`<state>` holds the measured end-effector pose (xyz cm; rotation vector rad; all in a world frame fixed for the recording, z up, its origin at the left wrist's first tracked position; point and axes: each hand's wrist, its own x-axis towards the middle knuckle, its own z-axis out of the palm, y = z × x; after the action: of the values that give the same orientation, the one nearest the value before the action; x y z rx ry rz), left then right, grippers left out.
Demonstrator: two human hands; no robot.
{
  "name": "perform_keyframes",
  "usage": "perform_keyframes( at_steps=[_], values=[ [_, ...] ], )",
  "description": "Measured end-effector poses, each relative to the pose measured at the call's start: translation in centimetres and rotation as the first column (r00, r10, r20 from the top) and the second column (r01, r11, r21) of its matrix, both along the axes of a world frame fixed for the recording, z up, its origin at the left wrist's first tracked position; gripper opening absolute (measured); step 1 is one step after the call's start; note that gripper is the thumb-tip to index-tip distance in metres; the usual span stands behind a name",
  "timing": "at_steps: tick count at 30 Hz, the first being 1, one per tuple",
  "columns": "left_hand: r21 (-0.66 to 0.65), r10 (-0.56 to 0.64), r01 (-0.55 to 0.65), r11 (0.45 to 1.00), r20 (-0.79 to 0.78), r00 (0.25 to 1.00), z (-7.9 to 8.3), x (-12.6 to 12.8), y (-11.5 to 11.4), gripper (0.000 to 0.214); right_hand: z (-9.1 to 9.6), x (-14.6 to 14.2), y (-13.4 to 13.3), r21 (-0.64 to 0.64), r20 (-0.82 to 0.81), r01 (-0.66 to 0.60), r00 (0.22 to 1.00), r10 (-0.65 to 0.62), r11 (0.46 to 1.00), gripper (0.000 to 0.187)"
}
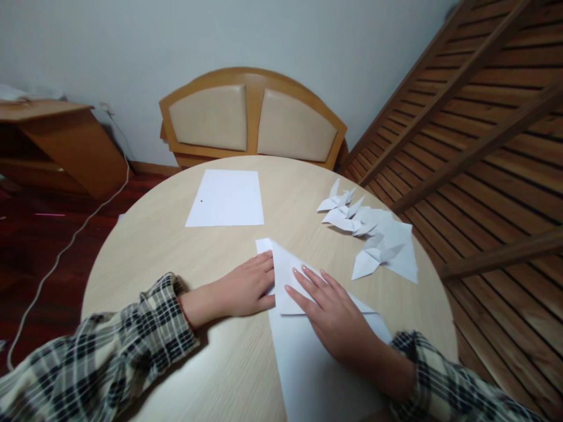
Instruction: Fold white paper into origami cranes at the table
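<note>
A white paper sheet [308, 357] lies on the round wooden table [185, 258] in front of me, its far corner folded over into a triangle [285, 266]. My left hand [246, 287] lies flat at the left edge of the fold, fingers stretched out against the paper. My right hand [334, 310] rests flat on top of the folded part, fingers spread and pressing it down. Both sleeves are plaid.
A flat blank sheet [226, 197] lies at the far middle of the table. Several folded paper figures [365, 234] lie at the right. A wooden chair [250, 117] stands behind the table, slatted wood [484, 117] leans at right, a cable [65, 246] runs over the floor.
</note>
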<state>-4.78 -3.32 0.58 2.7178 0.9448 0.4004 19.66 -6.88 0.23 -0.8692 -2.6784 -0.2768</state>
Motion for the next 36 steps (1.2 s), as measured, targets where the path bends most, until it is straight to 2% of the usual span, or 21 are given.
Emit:
perform_keyframes(
  at_steps=[2, 3, 6, 8, 15, 22, 28, 36],
  values=[
    [-0.001, 0.001, -0.001, 1.000, -0.023, 1.000, 0.4, -0.7, 0.2, 0.035, -0.2, 0.1, 0.0, -0.018, -0.004, -0.006, 1.000, 0.006, 1.000, 0.050],
    [0.012, 0.039, -0.038, 0.999, -0.049, 0.998, 0.6, -1.1, 0.2, 0.038, -0.3, 0.2, 0.1, -0.029, -0.004, -0.007, 1.000, 0.006, 1.000, 0.050],
    [0.087, 0.253, -0.243, 0.966, -0.137, 0.958, 0.7, -2.1, 0.1, 0.053, -0.1, 0.4, 0.1, -0.050, 0.002, -0.022, 1.000, 0.022, 0.999, 0.050],
    [0.126, 0.331, -0.312, 0.942, -0.177, 0.927, 0.6, -2.4, -0.1, 0.061, 0.1, 0.5, 0.0, -0.051, 0.009, -0.052, 0.999, 0.052, 0.997, 0.049],
    [0.199, 0.416, -0.371, 0.907, -0.278, 0.866, 0.6, -2.5, -0.6, 0.072, 0.9, 0.7, -0.3, -0.029, 0.018, -0.166, 0.986, 0.167, 0.986, 0.045],
    [0.206, 0.415, -0.366, 0.907, -0.298, 0.860, 0.7, -2.5, -0.7, 0.071, 1.5, 1.0, -0.1, 0.056, -0.031, -0.273, 0.961, 0.275, 0.960, 0.030],
    [0.167, 0.386, -0.350, 0.922, -0.305, 0.871, 0.9, -2.8, -0.6, 0.071, 1.7, 1.2, -0.4, 0.000, -0.013, -0.355, 0.935, 0.355, 0.935, 0.031],
    [0.109, 0.354, -0.337, 0.935, -0.316, 0.880, 1.2, -3.4, -0.4, 0.070, 1.8, 1.1, -0.6, -0.101, 0.007, -0.378, 0.925, 0.380, 0.920, 0.035]
  ],
)
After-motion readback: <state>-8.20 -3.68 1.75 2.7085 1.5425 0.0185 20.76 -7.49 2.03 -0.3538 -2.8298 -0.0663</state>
